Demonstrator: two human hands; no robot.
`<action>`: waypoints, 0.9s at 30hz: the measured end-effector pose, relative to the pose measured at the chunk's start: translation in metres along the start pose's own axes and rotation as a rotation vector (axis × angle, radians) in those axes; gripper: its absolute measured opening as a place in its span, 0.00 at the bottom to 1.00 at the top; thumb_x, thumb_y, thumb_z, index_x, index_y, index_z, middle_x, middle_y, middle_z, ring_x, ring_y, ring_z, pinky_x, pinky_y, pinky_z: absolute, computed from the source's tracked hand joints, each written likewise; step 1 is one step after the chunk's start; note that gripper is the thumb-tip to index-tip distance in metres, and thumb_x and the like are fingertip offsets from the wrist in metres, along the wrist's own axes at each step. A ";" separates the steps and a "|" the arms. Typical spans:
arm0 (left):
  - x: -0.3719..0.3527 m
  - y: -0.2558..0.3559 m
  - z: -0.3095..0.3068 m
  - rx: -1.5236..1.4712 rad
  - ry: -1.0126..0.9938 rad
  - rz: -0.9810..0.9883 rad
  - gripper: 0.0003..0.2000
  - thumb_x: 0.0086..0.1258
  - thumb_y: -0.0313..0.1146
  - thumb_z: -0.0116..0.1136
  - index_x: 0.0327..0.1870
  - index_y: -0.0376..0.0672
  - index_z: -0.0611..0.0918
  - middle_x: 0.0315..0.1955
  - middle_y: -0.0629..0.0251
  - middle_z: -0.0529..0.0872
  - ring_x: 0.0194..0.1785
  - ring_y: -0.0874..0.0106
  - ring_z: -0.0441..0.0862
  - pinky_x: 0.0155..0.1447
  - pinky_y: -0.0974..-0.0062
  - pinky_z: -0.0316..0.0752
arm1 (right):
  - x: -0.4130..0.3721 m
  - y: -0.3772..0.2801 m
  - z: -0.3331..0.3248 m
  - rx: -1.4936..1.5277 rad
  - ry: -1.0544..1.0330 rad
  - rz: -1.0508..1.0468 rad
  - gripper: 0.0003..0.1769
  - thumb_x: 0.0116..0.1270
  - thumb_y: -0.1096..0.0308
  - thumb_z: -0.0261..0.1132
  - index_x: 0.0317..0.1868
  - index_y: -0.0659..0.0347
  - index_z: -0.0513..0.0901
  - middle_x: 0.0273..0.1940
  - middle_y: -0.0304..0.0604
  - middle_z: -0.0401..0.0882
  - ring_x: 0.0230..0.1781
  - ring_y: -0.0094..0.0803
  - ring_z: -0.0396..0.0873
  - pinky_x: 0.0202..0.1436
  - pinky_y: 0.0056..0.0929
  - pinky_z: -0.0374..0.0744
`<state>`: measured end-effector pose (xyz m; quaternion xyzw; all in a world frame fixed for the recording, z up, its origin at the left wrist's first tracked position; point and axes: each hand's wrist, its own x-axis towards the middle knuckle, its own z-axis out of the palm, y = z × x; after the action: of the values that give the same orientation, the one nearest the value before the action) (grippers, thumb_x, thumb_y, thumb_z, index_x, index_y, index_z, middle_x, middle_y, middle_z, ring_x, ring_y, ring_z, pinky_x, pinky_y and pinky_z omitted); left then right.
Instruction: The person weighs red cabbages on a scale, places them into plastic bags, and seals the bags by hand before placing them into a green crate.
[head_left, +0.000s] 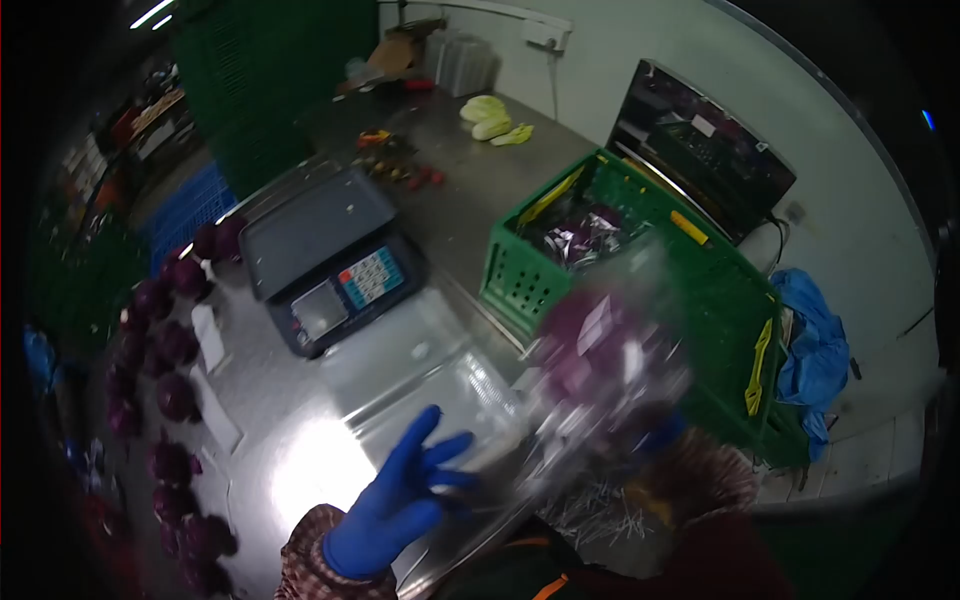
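My left hand [400,500], in a blue glove, is open with its fingers spread above a stack of clear plastic bags [410,375] on the metal table. In my right hand [664,430], also blue-gloved, is a red cabbage in a clear plastic bag [590,345], smeared by motion. The bag hides most of that hand's fingers. The bagged cabbage is in front of a green crate [515,275], where other bagged red cabbages [585,235] lie. Left of the bag stack stands a digital scale [335,250] with its platform bare.
Several loose red cabbages [175,398] line the table's left side, near white strips [215,410]. Pale leafy vegetables [490,118] and small red items [425,178] lie at the back. A dark monitor [700,145] leans by the wall; blue plastic [810,340] hangs right of the crate.
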<state>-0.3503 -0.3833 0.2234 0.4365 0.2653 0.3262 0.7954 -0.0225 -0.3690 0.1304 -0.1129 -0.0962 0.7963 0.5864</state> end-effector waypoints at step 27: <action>-0.075 -0.144 -0.127 1.443 0.735 -0.027 0.06 0.60 0.31 0.56 0.37 0.45 0.80 0.38 0.63 0.82 0.36 0.62 0.80 0.41 0.69 0.75 | 0.112 -0.453 -0.215 -1.947 0.627 -0.541 0.22 0.70 0.60 0.47 0.55 0.68 0.72 0.49 0.49 0.75 0.49 0.35 0.73 0.55 0.32 0.71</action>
<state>-0.4478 -0.4319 0.0482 0.7036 0.6602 0.1879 0.1837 0.4217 -0.1248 0.0466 -0.7099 -0.5593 0.1540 0.3994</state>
